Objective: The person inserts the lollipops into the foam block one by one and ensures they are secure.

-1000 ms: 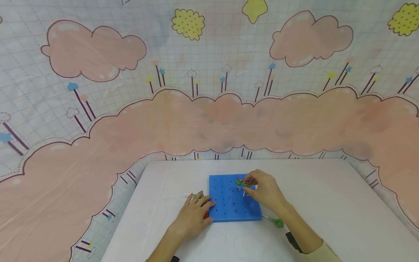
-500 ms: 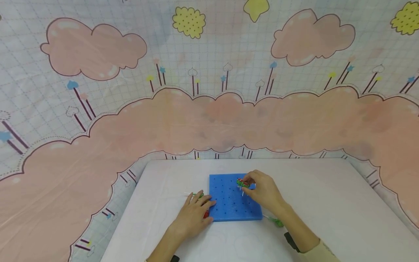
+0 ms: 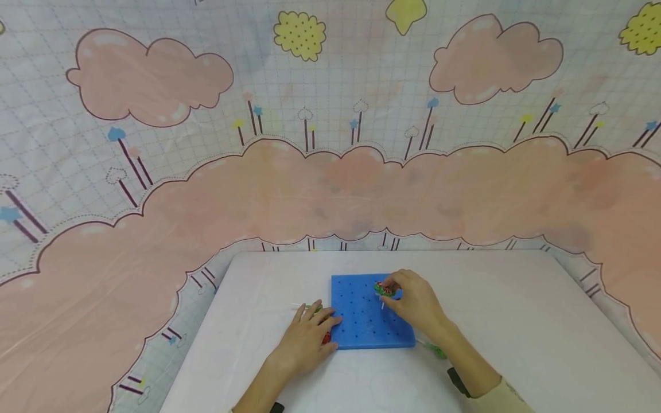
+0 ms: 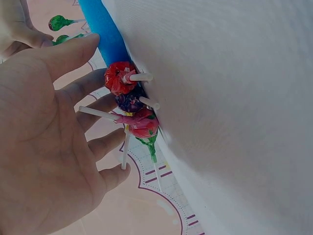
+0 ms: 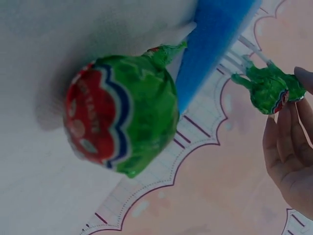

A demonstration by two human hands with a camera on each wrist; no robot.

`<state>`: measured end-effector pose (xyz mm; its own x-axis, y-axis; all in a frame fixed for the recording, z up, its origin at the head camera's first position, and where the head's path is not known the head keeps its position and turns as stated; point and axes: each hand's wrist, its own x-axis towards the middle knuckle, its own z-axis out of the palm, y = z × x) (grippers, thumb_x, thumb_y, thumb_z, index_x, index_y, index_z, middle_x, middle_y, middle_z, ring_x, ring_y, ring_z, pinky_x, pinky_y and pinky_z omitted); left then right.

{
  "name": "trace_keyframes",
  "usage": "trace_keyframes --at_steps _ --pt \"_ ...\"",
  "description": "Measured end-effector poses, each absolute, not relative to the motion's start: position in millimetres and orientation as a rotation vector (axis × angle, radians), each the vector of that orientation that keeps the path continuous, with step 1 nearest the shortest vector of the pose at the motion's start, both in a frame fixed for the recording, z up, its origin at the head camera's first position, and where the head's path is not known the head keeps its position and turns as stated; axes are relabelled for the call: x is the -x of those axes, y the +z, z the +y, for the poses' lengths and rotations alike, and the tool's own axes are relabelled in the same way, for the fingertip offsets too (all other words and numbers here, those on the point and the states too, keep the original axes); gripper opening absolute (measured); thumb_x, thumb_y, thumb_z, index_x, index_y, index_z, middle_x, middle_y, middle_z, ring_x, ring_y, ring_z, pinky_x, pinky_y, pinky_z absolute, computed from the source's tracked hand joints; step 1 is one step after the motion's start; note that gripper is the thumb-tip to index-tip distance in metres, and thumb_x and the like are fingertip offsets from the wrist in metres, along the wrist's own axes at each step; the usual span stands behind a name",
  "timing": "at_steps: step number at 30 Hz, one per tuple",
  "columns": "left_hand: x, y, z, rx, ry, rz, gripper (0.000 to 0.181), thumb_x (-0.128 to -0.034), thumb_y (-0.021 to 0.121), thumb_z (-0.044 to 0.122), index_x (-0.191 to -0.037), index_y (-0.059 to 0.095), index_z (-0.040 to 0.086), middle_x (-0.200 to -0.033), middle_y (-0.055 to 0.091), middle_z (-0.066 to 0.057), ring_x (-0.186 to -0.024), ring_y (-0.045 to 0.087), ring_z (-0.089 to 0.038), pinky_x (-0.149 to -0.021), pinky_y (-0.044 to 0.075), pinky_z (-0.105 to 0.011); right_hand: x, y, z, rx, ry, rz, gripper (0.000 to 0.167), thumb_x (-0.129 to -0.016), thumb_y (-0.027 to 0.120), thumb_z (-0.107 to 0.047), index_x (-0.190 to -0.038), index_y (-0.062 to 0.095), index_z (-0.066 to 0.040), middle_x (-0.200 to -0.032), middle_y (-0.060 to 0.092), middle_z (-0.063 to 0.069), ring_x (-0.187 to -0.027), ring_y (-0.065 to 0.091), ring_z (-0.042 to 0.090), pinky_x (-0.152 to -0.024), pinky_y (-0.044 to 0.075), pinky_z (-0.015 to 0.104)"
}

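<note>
Right hand (image 3: 419,303) pinching lollipop (image 3: 387,291), stick (image 3: 383,306) down — nearly upright (blue board (image 3: 362,334) below)

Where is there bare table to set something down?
Bare table: right of the right hand, and between the board and backdrop. Crowded: the board's left edge, with lollipops by the left hand, and its near-right corner, with a green lollipop.

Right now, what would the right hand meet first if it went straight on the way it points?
The right hand would probably meet the green-wrapped lollipop just beyond its pinched lollipop; they overlap in the head view, so any gap is unclear.
</note>
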<state>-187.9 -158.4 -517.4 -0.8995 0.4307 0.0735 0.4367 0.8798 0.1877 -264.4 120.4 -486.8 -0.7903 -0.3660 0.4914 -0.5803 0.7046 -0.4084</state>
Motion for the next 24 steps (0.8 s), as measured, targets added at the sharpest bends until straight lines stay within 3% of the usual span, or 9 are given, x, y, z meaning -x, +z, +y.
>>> trace_keyframes --at_steps 24 --pt "186.9 -515.6 -157.6 0.7 -0.345 -3.022 0.054 -0.0993 0.071 0.038 -0.148 0.06 0.017 -0.158 0.05 -0.01 -0.152 0.033 -0.041 -0.123 0.024 -0.067 266.3 -494.7 120.3 -0.716 0.757 -2.548 0.029 -0.077 0.094 -0.015 -0.099 0.076 -0.014 -0.096 0.069 -0.006 -0.09 0.065 0.009 -0.077 0.061 0.029"
